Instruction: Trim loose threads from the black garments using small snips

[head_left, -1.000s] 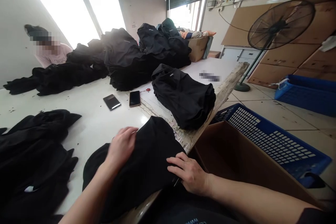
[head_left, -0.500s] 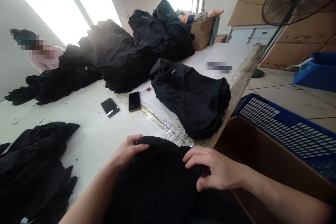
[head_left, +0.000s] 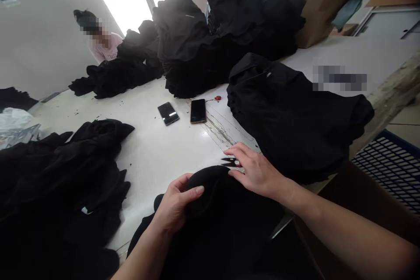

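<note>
A black garment (head_left: 216, 223) lies bunched in front of me at the table's near edge. My left hand (head_left: 179, 199) pinches its upper edge, thumb on top and fingers behind. In my right hand (head_left: 257, 168) are small thread snips (head_left: 231, 162), their dark blades pointing left just above the garment's edge. The right thumb is at the cloth and the fingers curl over the snips. Past my right hand lies a stack of folded black garments (head_left: 295, 109) with a small light logo.
Two phones, one dark (head_left: 198, 111) and one grey (head_left: 168, 113), lie mid-table. A heap of black garments (head_left: 59, 192) is at left; tall piles (head_left: 190, 48) stand behind. A person (head_left: 101, 43) is at the far left. A blue crate (head_left: 390, 166) stands right, below the table.
My view has swung right to left, shifting the scene rightward. My right hand has turned, and the snips' blades now show over the garment's edge. My left hand keeps its grip on the cloth.
</note>
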Available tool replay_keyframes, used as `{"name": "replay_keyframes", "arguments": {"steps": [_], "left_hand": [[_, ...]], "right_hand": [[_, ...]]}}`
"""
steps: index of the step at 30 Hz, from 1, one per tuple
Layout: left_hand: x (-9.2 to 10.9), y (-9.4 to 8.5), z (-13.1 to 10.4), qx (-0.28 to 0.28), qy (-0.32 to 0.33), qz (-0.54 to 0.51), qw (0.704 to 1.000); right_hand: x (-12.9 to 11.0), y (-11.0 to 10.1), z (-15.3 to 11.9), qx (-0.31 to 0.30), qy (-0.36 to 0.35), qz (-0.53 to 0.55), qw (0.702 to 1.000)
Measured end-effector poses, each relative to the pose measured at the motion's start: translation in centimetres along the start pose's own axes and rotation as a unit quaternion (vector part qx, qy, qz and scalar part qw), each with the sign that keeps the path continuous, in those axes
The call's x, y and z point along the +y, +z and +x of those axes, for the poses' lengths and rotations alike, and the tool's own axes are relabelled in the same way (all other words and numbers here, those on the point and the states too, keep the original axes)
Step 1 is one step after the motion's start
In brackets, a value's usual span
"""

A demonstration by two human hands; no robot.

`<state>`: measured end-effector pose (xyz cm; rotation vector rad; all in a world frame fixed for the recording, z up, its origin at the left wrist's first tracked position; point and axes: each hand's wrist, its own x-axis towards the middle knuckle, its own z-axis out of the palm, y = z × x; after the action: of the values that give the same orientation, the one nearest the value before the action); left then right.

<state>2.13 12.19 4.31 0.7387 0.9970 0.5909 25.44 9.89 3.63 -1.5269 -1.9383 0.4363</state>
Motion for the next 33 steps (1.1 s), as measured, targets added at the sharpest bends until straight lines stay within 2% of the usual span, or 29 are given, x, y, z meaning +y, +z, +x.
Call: {"name": "replay_keyframes", "arguments": {"steps": [4, 7, 10, 17, 27, 33], "left_hand": [[-0.1, 0.1, 0.2, -0.013, 0.010, -0.022, 1.000], [0.0, 0.3, 0.1, -0.032, 0.010, -0.037, 0.999], [0.1, 0.4, -0.1, -0.053, 0.007, -0.049, 0.997], [0.3, 0.5, -0.2, -0.096, -0.006, -0.074, 0.993], [0.1, 0.1, -0.2, -0.129, -0.012, -0.069, 0.989], [0.0, -0.1, -0.2, -0.141, -0.015, -0.087, 0.986]], "right_hand": [[-1.6, -0.7, 0.5, 0.007, -0.095, 0.059, 0.994], [-2.5, -0.1, 0.8, 0.005, -0.174, 0.042, 0.984], [-2.7, 0.8, 1.1, 0.016, -0.222, 0.017, 0.975], [-2.6, 1.1, 1.9, 0.040, -0.255, 0.002, 0.966], [-2.3, 0.7, 3.0, 0.010, -0.308, -0.006, 0.951], [-2.2, 0.8, 3.0, 0.021, -0.325, -0.003, 0.946]]}}
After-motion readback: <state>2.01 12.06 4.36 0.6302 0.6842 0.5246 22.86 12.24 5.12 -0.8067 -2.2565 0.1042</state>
